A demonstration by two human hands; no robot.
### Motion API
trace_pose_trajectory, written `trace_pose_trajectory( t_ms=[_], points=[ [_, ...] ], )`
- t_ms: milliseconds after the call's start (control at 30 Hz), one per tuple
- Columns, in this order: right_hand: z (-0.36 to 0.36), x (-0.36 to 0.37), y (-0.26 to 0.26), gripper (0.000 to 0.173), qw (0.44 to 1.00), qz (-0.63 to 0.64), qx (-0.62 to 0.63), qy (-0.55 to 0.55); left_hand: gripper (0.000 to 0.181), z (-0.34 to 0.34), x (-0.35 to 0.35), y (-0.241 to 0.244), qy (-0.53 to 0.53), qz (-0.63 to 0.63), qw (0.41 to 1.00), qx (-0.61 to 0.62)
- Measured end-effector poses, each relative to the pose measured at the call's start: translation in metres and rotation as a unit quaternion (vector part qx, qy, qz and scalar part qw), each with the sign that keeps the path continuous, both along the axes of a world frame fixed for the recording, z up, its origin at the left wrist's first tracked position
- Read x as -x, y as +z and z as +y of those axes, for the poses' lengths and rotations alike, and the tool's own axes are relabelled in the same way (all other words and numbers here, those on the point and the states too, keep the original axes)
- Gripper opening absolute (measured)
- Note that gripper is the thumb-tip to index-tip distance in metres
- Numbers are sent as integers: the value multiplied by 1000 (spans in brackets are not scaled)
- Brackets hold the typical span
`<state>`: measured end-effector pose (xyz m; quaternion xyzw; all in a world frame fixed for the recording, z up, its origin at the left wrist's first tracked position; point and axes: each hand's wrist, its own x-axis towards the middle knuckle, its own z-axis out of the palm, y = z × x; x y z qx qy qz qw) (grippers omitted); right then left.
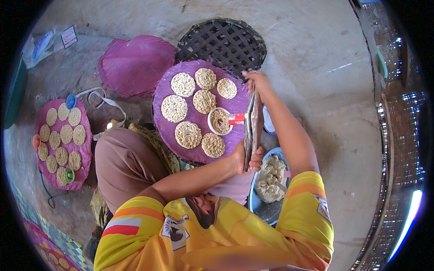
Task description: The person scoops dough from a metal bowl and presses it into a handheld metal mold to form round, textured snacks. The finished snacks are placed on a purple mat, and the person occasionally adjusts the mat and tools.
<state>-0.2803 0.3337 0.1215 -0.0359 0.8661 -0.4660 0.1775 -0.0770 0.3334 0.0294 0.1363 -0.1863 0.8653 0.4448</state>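
Observation:
My left hand [240, 154] grips the near end of a wooden lever press [250, 132], its fingers wrapped around both boards. At the far end, my right hand [260, 84] clasps the same boards, which lie nearly together. A red can-like cylinder [236, 119] sticks out of the press toward a white ring [209, 122]. Pale noodle strands [220, 118] lie inside the ring. Around it, several round noodle cakes [188, 134] rest on a purple cloth [166, 135] over a round tray. What the cylinder holds is hidden.
Beside my right arm stands a blue basin [252, 200] of pale dough [269, 179]. A dark woven basket [220, 44] and folded purple cloth [135, 64] lie beyond the tray. At left, another purple cloth [51, 169] bears several noodle cakes near a white strap [113, 104].

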Motion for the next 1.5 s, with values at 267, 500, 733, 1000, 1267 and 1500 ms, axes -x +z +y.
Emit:
trace_pose_trajectory(
  t_ms=[267, 500, 733, 1000, 1267, 1500],
  points=[
    [50, -60, -51, 73, 859, -353, 367, 47, 24, -18, 5, 13, 67, 94, 975, -191],
    [74, -98, -117, 25, 992, 68, 106, 10, 25, -44, 8, 19, 105, 139, 971, -167],
    [87, -126, -88, 28, 966, 113, 230, -28, 46, -36, -19, 38, 48, 215, 968, -118],
    [101, -170, 45, 69, 849, 122, 514, 5, 51, -23, -42, 28, -96, 281, 951, 84],
    [131, -259, 64, 56, 867, 334, 328, -170, 44, -26, -95, 4, 156, 287, 706, 628],
    [177, -278, 34, 42, 813, 426, 262, -298, 75, -120, -157, -37, 197, -115, 796, 561]
  ],
)
